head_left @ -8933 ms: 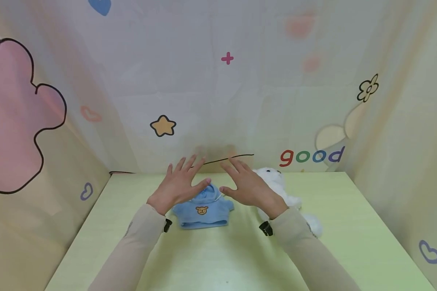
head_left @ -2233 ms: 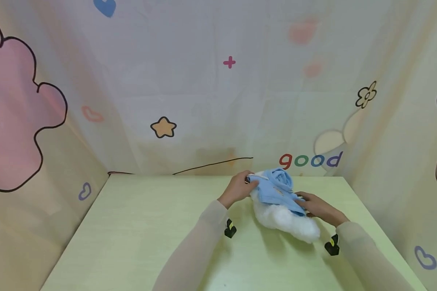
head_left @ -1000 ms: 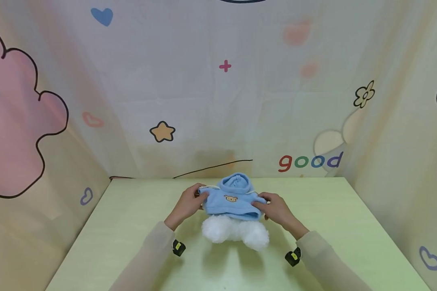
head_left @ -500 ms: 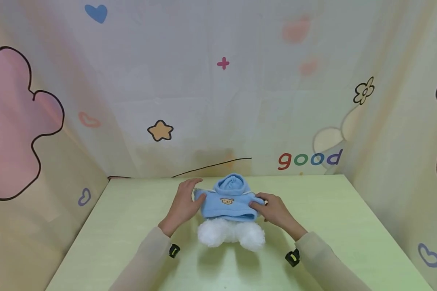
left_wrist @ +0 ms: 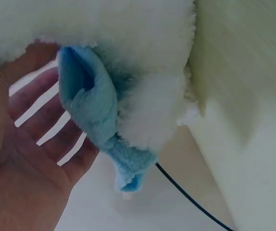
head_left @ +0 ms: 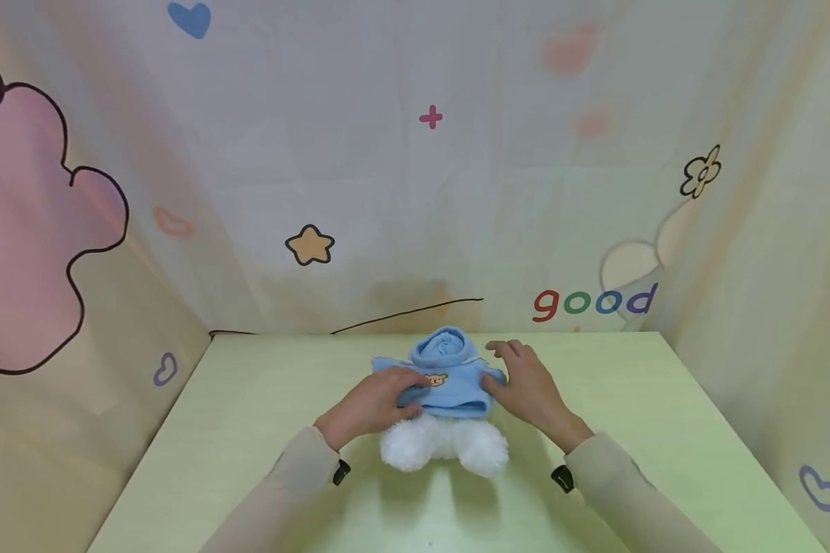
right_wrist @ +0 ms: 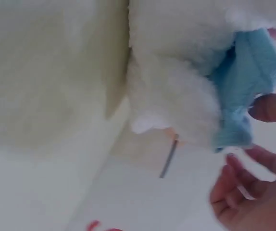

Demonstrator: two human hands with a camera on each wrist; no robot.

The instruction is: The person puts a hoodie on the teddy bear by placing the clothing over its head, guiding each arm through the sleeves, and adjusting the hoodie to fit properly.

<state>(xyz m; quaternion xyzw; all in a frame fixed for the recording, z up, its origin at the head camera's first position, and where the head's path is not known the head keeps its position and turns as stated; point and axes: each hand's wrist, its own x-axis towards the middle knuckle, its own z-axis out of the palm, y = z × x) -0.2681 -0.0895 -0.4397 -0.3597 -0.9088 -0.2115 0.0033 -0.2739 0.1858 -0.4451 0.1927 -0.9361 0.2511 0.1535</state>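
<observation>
A small light-blue hoodie [head_left: 463, 393] with a bear patch lies over the front of a white plush toy [head_left: 484, 447]. The toy's round legs stick out below the hem; its head is hidden by the hood. My left hand [head_left: 373, 403] is over the hoodie's left front, fingers spread and fairly straight, thumb by the hem. In the left wrist view, the fingers reach along the outside of the blue cloth [left_wrist: 94, 106]. At the other sleeve is my right hand [head_left: 534, 390], its thumb right at the cloth [right_wrist: 248, 62] and its fingers apart from it.
The plush is on a pale yellow-green table [head_left: 263, 430], near its back edge. Printed curtain walls [head_left: 401, 192] enclose the back and both sides. Each sleeved wrist carries a small black device [head_left: 562, 478].
The hoodie, earlier flat on the table, now covers the plush, which has come from the right to the middle. My left hand has left the sleeve for the front; my right fingers have loosened.
</observation>
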